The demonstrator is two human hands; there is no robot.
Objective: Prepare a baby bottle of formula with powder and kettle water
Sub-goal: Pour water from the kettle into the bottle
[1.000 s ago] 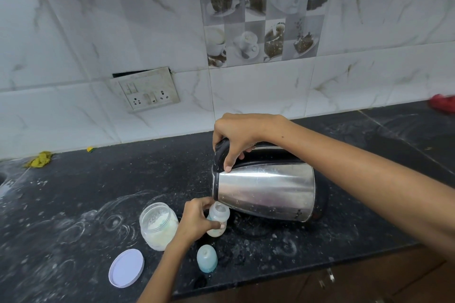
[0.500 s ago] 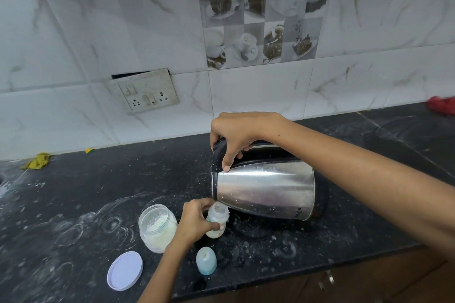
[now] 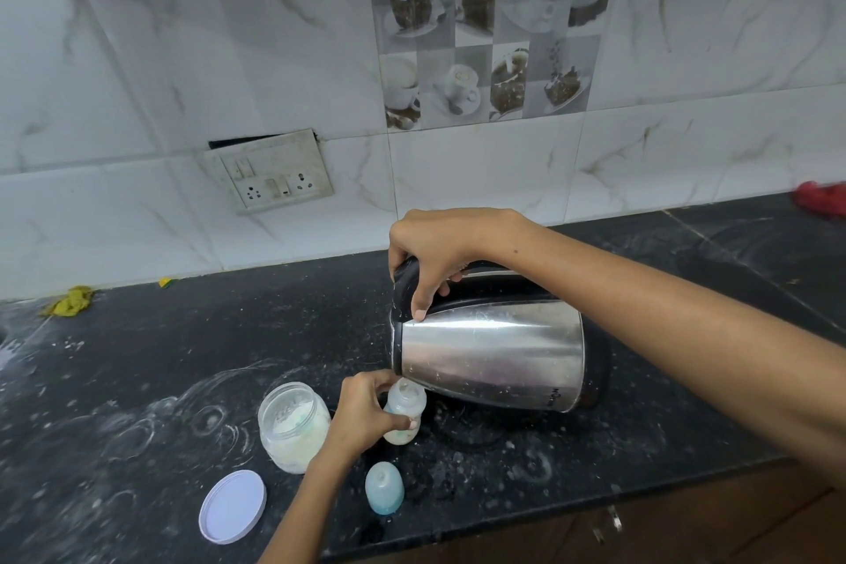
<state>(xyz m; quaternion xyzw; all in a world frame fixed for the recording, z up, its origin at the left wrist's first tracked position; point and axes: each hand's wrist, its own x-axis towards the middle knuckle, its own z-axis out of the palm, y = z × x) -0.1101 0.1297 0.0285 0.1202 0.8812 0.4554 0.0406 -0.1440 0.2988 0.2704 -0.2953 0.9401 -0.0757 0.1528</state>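
Dusty black counter (image 3: 137, 380) holds everything. Right hand (image 3: 435, 256) grips the tipped kettle (image 3: 490, 357), its spout over the bottle (image 3: 403, 410), probably pouring. Left hand (image 3: 361, 417) clamps the bottle steady. Powder jar (image 3: 293, 426) stands just beside the bottle.

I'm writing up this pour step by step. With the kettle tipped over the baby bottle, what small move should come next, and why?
Probably level the kettle back a little. The right hand holds it nearly horizontal, spout at the narrow mouth of the bottle gripped by the left hand; the bottle is small, so it could soon overflow. No stream is discernible.
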